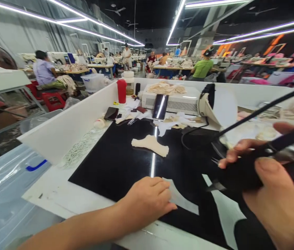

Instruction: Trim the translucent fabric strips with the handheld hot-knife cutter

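My left hand [149,196], fingers curled, rests on the near part of the black board [110,163]. It closes over the left end of a thin pale piece [184,201] with a curved edge. My right hand [277,194], blurred, grips a black corded iron [237,172] with a pointed metal tip, raised at the right. Thin metal points [215,161], like tweezer tips, show by its fingers. Below the iron lies a second pale curved piece [226,210]. A cream fabric piece [150,144] lies farther back on the board.
Behind the board stand a white vented machine [171,104], a phone [160,106], a red cup [121,91] and a lamp with a white shade [222,104]. A black cord [261,109] crosses at right. Low white walls [71,121] edge the table. People sit at sewing tables beyond.
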### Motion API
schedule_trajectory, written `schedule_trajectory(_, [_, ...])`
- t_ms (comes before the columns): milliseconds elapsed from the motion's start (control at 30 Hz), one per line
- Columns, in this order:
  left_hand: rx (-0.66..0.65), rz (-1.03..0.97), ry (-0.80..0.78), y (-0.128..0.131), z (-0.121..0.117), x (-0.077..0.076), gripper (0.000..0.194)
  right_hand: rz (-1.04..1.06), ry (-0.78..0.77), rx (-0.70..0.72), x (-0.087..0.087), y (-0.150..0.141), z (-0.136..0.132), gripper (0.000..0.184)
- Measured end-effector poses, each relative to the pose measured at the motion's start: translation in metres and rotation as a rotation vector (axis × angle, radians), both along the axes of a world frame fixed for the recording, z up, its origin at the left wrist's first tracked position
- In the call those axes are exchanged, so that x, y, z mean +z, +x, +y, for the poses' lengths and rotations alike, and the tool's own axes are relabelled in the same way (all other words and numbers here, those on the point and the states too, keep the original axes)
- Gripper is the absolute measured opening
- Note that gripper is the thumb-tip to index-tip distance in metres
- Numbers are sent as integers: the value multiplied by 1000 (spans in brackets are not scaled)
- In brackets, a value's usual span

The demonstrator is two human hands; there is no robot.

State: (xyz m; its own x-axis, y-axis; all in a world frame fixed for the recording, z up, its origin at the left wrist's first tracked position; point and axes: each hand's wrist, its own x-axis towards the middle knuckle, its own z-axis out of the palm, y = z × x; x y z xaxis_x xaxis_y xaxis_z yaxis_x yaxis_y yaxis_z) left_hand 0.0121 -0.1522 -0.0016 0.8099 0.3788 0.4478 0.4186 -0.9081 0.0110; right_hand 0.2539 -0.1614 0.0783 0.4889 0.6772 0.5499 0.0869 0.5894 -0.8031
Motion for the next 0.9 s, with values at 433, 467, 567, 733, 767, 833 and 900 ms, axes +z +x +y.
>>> schedule_trajectory(433, [2, -79, -39, -2, -3, -1, 27, 123, 44, 251, -8, -65, 18, 45])
schedule_trajectory(467, [3, -89, -42, -2, -2, -1, 28, 121, 42, 252, -10, -66, 19, 44])
schedule_trajectory(567, [4, -110, -43, -2, -2, -1, 26, 119, 52, 253, -13, -66, 22, 44])
schedule_trajectory(733, [11, -88, -50, -1, -3, 0, 23, 108, 67, 254, -18, -67, 26, 44])
schedule_trajectory(767, [10, -84, -51, -2, -3, 0, 23, 107, 68, 250, -19, -67, 27, 43])
schedule_trajectory(833, [10, -75, -52, -2, -3, 1, 24, 103, 65, 242, -20, -67, 28, 43])
schedule_trajectory(900, [13, -71, -53, -2, -4, 1, 24, 96, 65, 234, -21, -67, 29, 43])
